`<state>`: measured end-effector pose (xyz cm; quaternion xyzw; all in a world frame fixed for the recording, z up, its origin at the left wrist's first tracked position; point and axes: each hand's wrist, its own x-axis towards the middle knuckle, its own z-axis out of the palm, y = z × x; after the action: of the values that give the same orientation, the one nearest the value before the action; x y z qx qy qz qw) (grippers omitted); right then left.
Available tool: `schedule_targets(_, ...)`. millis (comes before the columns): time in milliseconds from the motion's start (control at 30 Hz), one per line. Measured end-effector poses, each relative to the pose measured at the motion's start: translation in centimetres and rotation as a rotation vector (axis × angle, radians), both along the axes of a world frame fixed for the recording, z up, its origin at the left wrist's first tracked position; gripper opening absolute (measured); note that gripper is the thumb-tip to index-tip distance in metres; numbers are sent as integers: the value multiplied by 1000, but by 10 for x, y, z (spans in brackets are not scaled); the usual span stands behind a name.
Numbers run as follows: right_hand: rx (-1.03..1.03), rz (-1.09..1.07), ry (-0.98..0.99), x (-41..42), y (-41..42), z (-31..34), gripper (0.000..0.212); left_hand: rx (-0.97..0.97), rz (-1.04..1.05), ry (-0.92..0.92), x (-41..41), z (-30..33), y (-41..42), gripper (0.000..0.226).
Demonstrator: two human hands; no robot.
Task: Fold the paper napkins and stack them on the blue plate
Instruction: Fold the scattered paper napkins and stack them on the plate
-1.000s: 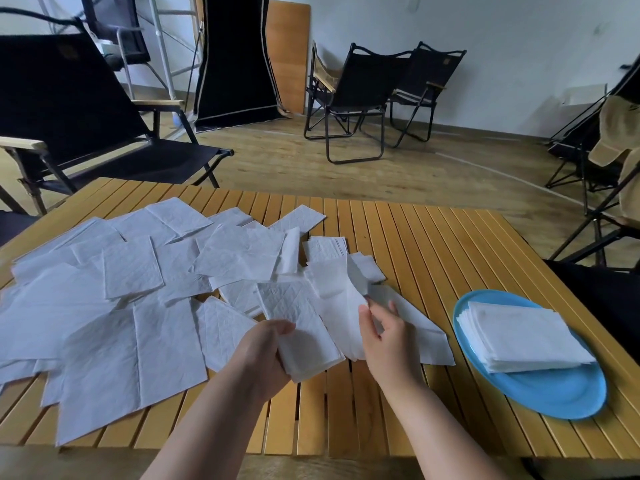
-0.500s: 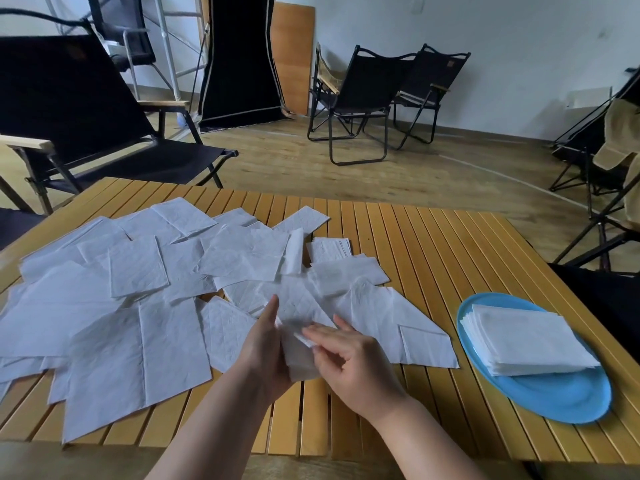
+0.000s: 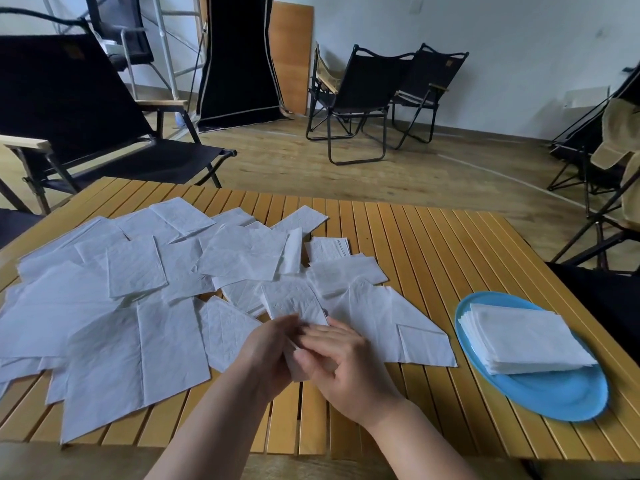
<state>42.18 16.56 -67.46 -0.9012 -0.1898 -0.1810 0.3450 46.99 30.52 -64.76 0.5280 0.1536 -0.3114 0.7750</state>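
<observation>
Seen from 1 wide-angle head-worn camera looking forward and down, close over the near edge of a yellow slatted wooden table (image 3: 433, 271), with black folding chairs (image 3: 349, 102) against the white far wall beyond.

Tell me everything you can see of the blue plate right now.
The blue plate is round, shallow and smooth, plastic by its look. It lies flat on the slatted wooden table, near its right edge. A neat stack of folded white napkins covers its far half; the near half is bare. Neither hand touches it: both are busy with a napkin to its left.
</observation>
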Motion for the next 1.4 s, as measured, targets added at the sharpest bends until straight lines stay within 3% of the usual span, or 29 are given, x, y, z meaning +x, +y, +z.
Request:
schedule_targets(133,292,-334,77,0,-6,2,33,-39,129,-30,2,-7,-3,33)
schedule_targets(200,434,-458,344,1,-8,11,37,-132,195,-28,2,-7,-7,31)
schedule_targets(300,850,-364,859,-3,-4,15,41,-199,208,-44,-4,0,-11,21)
schedule_targets(367,1017,-368,917,-7,-2,14,27,-227,213,-71,-7,2,-14,21)
schedule_targets(467,1147,-474,834,-7,-10,16,17,-218,260,-123,-6,0,-14,32)
schedule_targets(633,1015,-616,689,-3,-56,27,8,-181,273,-148,-3,8,-13,28)
schedule_targets(933,730,-903,439,-25,-193,68,21,135,-107,-295,-8,28,-113,27)
schedule_targets(1033,613,-1005,426,-42,-238,78,23,185,-214,-344,-14,35,-167,13)
schedule_targets(1200,494,-1078,406,-65,-296,78,36,228,-276,-298,-20,35,-237,27)
schedule_targets(1400,437,-1103,420,-72,-328,60,37,321,-320,-263,-26,28,-276,24)
